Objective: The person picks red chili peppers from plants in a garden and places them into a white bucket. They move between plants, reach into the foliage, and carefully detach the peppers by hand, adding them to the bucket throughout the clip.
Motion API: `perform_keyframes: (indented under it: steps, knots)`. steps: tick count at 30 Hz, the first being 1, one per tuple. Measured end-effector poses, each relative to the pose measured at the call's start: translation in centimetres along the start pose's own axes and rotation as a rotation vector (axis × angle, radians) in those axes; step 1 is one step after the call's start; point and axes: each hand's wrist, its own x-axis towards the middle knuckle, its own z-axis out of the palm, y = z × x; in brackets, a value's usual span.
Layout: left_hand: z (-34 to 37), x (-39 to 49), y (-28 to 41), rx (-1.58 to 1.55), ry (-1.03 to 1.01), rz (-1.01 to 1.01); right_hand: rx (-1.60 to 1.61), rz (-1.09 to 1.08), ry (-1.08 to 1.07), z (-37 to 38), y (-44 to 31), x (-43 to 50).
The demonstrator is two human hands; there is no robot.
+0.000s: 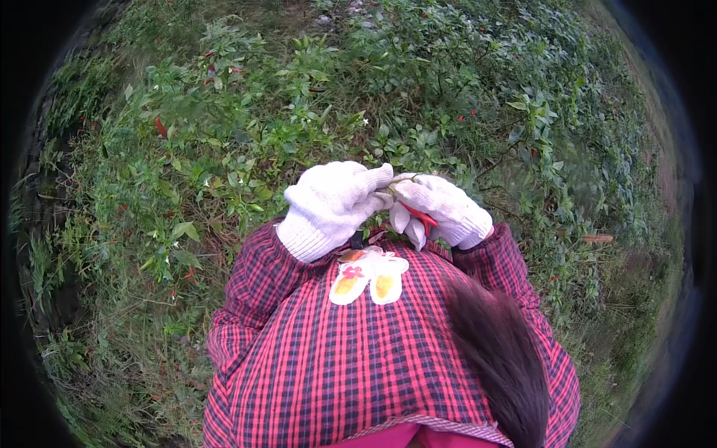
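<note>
In front of my chest, both hands wear white knitted gloves and meet at the fingertips. My right hand [442,210] is curled around red chili peppers [420,214], which show between its fingers and palm; how many it holds is partly hidden. A thin green stem [404,179] runs between the two hands. The thumb and forefinger of my left hand [336,204] come together at the stem's near end. Just below the gloves, a few green leaves [367,232] show against the checked smock [358,358].
Chili plants [302,129] with white flowers and green pods spread ahead and to both sides. A large red chili [161,127] hangs at the left, and smaller red ones [190,273] sit lower. Dry grass lies between the plants. Dark hair [498,358] falls over the smock's right side.
</note>
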Motion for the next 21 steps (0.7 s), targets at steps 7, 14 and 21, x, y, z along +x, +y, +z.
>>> perform_keyframes:
  steps: [7,14,21]
  knots:
    - [1.1,1.6,-0.8,-0.025,-0.004,0.112,-0.267,-0.012,0.138,-0.1,0.0,-0.6]
    - [1.5,2.7,-1.2,-0.046,-0.143,0.128,-0.348,0.103,0.115,-0.3,-0.9,-1.7]
    - [2.8,5.9,-2.0,0.211,-0.360,0.101,-0.969,-0.061,0.397,-2.4,-1.0,-0.6]
